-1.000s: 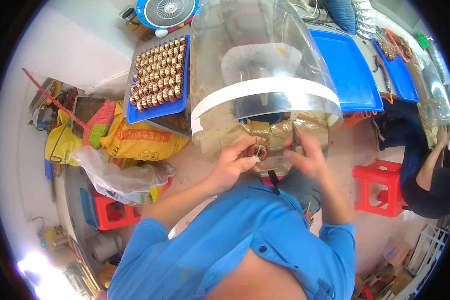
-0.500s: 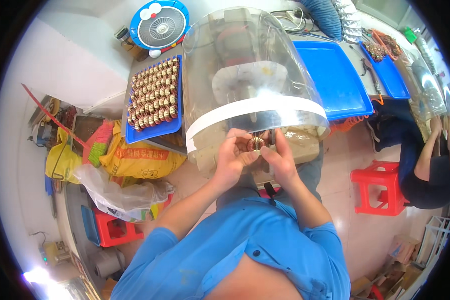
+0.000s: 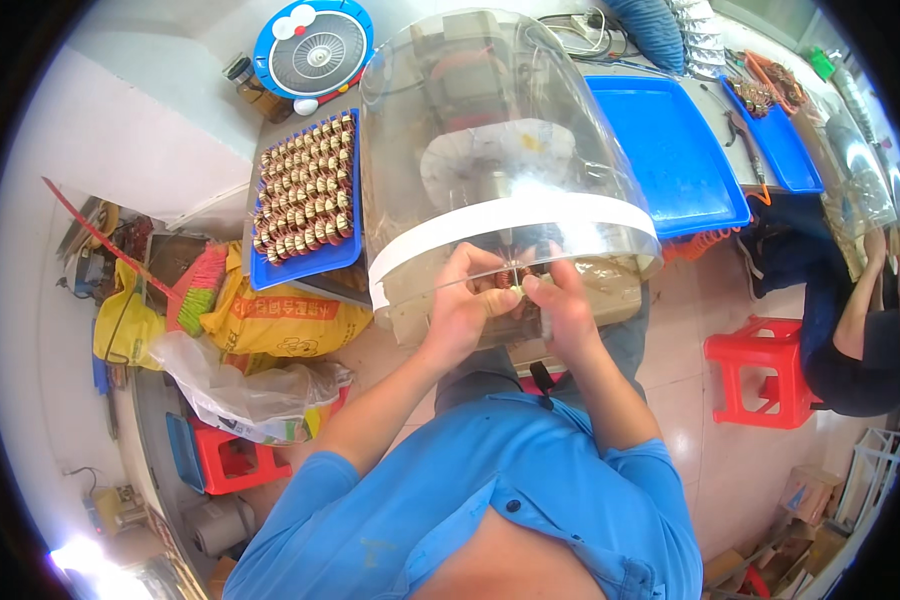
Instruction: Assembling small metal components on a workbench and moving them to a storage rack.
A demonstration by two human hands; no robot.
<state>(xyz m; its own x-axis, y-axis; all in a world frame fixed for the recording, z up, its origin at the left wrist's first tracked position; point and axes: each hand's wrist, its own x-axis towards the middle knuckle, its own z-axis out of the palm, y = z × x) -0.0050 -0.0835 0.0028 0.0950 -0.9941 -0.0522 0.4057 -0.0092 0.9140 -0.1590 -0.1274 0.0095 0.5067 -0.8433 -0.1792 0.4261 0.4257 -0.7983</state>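
Left hand [image 3: 467, 305] and right hand [image 3: 562, 305] together pinch a small coil [image 3: 515, 290] between fingertips, just under the clear cover [image 3: 490, 150]. Tray [image 3: 305, 262] of coils lies well left.

Big yellow printed sack [image 3: 275, 320] slumps under the blue tray. Clear plastic bag [image 3: 240, 385] just below it. Cardboard boxes [image 3: 805, 495] bottom right, I think.
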